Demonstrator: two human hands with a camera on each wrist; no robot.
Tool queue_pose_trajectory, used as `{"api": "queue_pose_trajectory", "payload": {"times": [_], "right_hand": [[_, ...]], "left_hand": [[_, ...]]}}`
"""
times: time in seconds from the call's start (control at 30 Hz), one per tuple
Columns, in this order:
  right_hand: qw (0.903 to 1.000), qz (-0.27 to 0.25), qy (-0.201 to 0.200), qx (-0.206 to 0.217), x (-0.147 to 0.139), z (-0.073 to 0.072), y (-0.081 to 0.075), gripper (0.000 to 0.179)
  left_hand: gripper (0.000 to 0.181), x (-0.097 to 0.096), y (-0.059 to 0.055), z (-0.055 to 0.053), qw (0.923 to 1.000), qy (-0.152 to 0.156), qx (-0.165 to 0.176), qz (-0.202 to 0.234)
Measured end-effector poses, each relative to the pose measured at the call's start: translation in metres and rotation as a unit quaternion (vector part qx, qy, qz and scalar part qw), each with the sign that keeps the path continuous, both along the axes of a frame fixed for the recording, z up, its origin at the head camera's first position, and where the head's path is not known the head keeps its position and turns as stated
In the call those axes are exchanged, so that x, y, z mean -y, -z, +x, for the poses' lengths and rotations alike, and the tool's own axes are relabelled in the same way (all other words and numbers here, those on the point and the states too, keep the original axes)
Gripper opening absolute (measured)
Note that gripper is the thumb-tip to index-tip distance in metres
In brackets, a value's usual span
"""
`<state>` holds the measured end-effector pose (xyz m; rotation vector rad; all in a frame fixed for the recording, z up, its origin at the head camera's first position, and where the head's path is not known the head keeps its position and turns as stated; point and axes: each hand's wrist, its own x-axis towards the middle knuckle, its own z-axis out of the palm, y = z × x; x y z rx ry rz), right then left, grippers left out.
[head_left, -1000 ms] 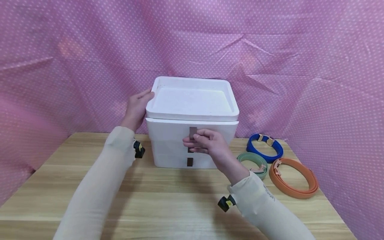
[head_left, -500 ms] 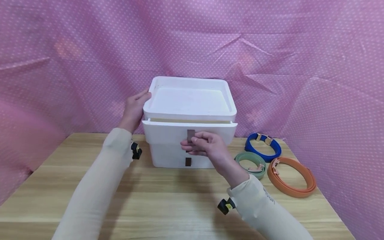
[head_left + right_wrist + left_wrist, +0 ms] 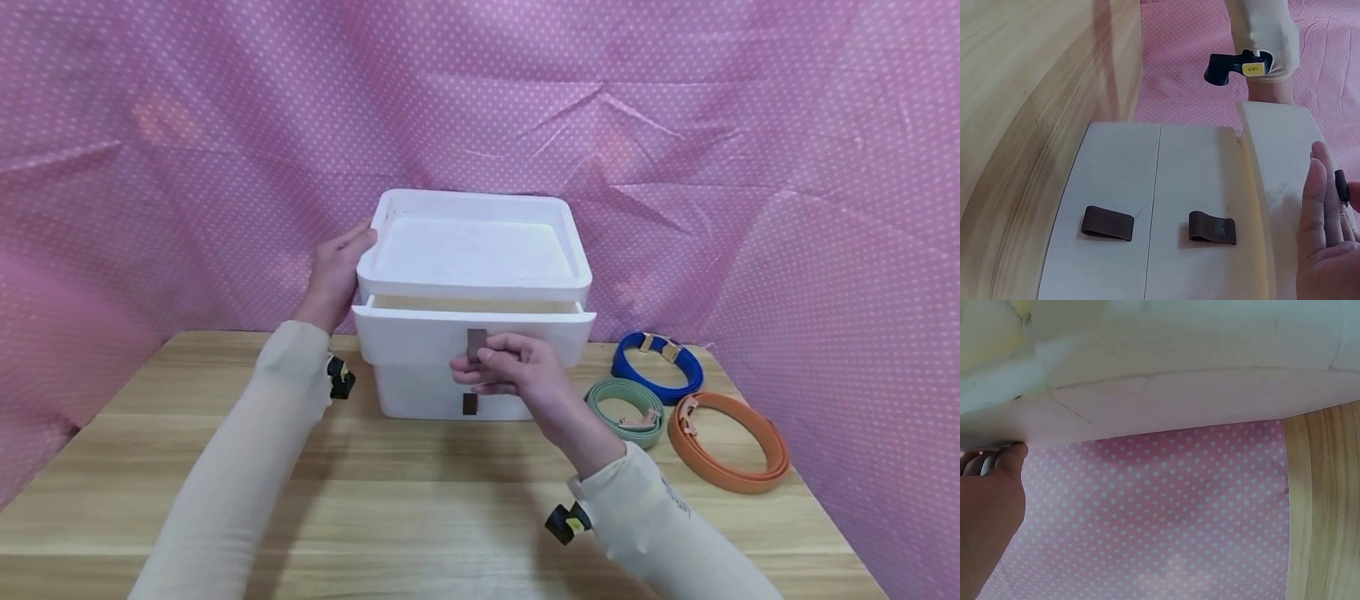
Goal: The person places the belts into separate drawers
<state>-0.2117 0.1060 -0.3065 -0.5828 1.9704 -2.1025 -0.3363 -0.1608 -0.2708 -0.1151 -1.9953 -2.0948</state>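
Note:
A white drawer box [image 3: 474, 250] with a shallow tray-like top stands on the wooden table. Its top drawer [image 3: 405, 337] is partly pulled out, leaving a gap under the top; the contents cannot be made out. My right hand [image 3: 528, 375] pinches the brown pull tab [image 3: 477, 340] on that drawer, and the right wrist view shows this tab [image 3: 1341, 185] between thumb and fingers. My left hand [image 3: 333, 271] rests against the box's left side near the upper rim, as the left wrist view also shows along the white side wall [image 3: 1179, 400].
Right of the box lie three coiled belts: blue [image 3: 658, 367], green [image 3: 626, 412] and orange [image 3: 731, 443]. Two lower drawers carry brown tabs, the middle tab [image 3: 1212, 229] and the bottom tab [image 3: 1107, 223]. Pink dotted cloth [image 3: 480, 100] hangs behind the wooden table [image 3: 420, 517].
The top drawer has slid out toward me, widening from a thin line to a visible gap. My right hand has come slightly nearer with the tab; the left hand stays on the side.

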Motion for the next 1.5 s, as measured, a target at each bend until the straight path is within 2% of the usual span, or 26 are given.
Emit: {"api": "queue_pose_trajectory", "payload": {"times": [0.33, 0.63, 0.83, 1.03, 1.5], "right_hand": [[1.0, -0.005, -0.003, -0.004, 0.001, 0.004, 0.002, 0.025], [0.9999, -0.005, -0.005, -0.014, 0.002, 0.007, 0.002, 0.024], [0.9996, -0.003, -0.011, -0.026, 0.003, 0.007, 0.003, 0.024], [0.9997, 0.003, -0.009, -0.023, 0.001, 0.01, 0.004, 0.025], [0.9988, 0.006, 0.009, -0.048, 0.0, 0.018, 0.009, 0.024]], "left_hand": [[0.053, 0.001, 0.0, 0.004, 0.9995, -0.015, -0.006, -0.028], [0.054, 0.002, -0.001, 0.006, 0.9992, -0.012, -0.01, -0.038], [0.055, 0.004, 0.0, 0.007, 0.9995, -0.016, 0.003, -0.027], [0.054, 0.003, 0.001, 0.007, 1.0, -0.005, 0.007, 0.001], [0.051, -0.002, 0.001, 0.005, 0.9999, -0.011, 0.002, 0.006]]}}
